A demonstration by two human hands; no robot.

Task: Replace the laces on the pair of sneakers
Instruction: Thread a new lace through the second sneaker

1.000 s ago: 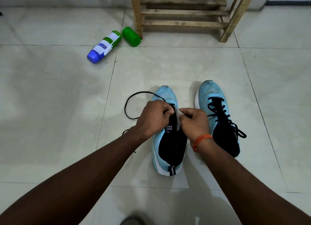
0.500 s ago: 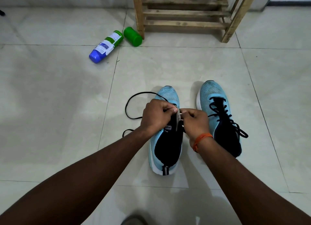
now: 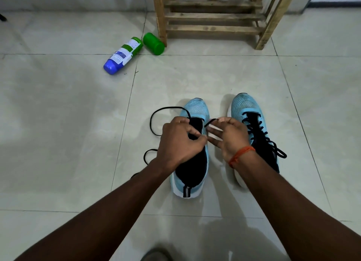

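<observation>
The unlaced sneaker [image 3: 196, 108] stands on the tiled floor [image 3: 58, 143] directly in front of the person, toe pointing away. The laced sneaker [image 3: 246, 108] sits just beside it on the right. The left hand [image 3: 178, 143] lies over the throat of the unlaced sneaker with its fingers [image 3: 201, 141] curled, and thumb and forefinger seem to pinch the edge of the upper. Exactly what they hold is partly hidden. The right hand [image 3: 231, 137] pinches a short run of the black lace [image 3: 154, 122] at its top edge, while its other fingers [image 3: 214, 128] are stretched out loosely towards the left hand.

The main risk is the long slack. Most of the lace trails in loops on the floor to the left of the sneaker, and one loop runs under the left forearm. A firm pull with the right hand could drag that slack into a knot, or catch it under the arm or the sole. A pull that is too long could also draw the far end right through an eyelet.

The pinch on the lace looks light and close to its end, so the tip may slip free before it is threaded. If the left hand eases off, the sneaker may twist or slide on the smooth tile. Uneven ends are likely too, since nearly all the spare length lies on one side. The bottle [image 3: 123, 55] and the wooden rack [image 3: 214, 28] are well apart and pose no trouble.
</observation>
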